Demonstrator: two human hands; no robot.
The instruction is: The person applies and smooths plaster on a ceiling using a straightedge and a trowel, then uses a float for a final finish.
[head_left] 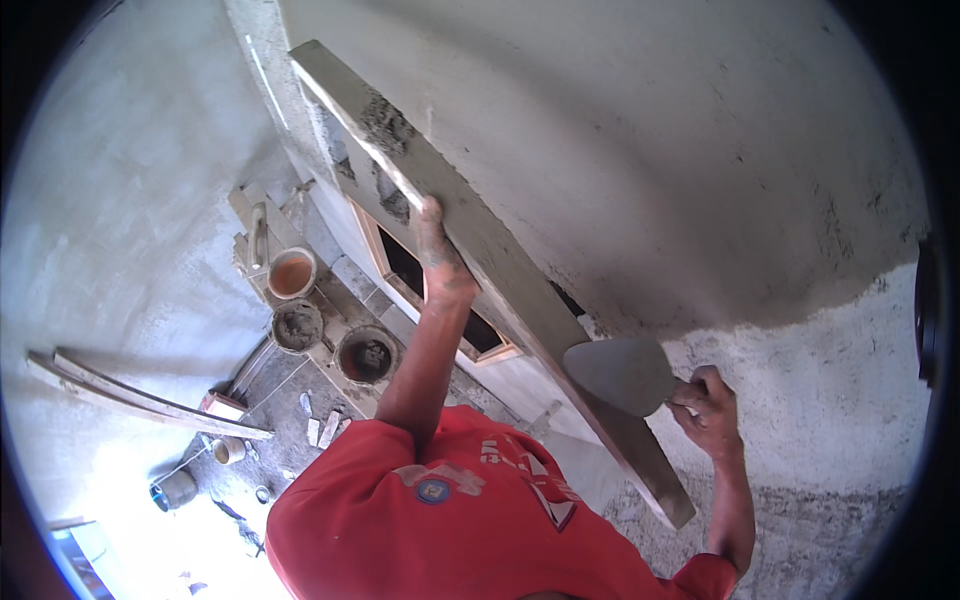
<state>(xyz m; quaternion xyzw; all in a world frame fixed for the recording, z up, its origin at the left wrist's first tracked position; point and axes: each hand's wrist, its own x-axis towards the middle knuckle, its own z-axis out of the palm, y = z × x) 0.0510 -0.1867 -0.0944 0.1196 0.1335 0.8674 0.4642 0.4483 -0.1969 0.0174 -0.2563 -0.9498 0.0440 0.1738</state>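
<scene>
While the left hand [440,262] clamps its fingers on the long straightedge [500,270] (smeared with mortar) slanting across the plastered wall [650,140], the right hand [706,405] grips a trowel [622,373] touching the board's lower part.

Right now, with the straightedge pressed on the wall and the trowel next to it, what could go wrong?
1. The left hand alone holds the long straightedge against the plastered wall; it could slip or pivot and gouge the wet coat.
2. Mortar clumps cling to the upper end and may drop onto the buckets below.
3. The trowel in the right hand sits at the plaster's edge; a careless stroke might leave a ridge.
</scene>
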